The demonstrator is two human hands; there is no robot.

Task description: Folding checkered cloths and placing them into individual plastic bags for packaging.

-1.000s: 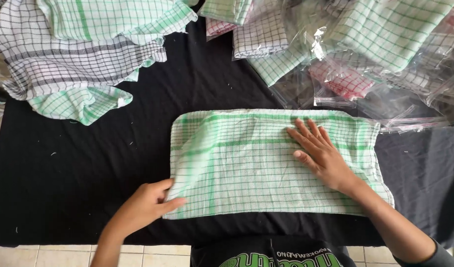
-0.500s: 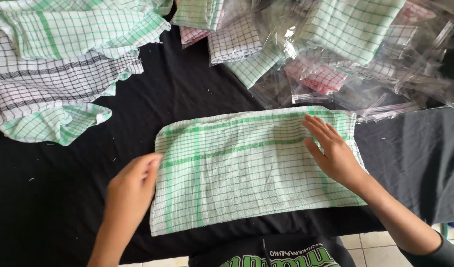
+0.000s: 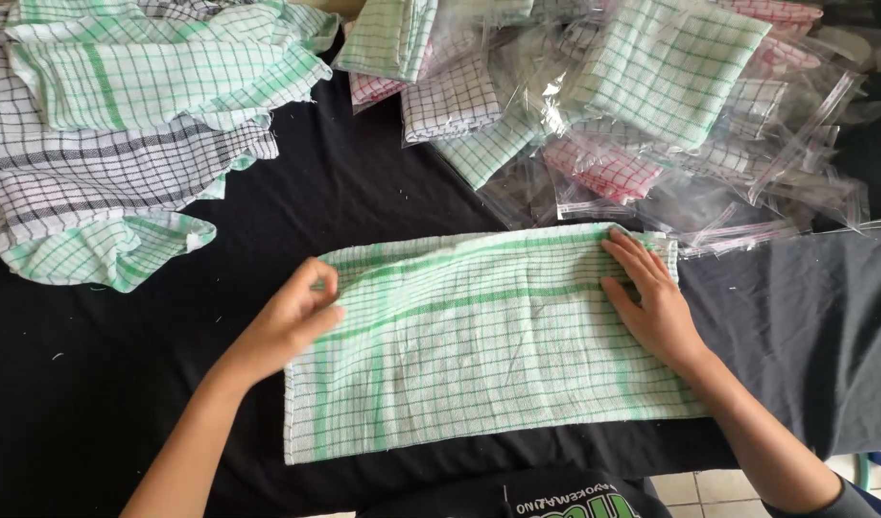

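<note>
Head view: left hand [image 3: 292,321] covers green-checked cloth's [image 3: 479,336] edge.

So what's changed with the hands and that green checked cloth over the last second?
The left hand moved up from the cloth's near left corner to its left edge and now grips it. The right hand slid toward the far right corner. The green checked cloth stays spread flat on the black table cover.

One flat green-checked cloth [image 3: 488,345]; two hands: left hand [image 3: 292,321], right hand [image 3: 651,302].
</note>
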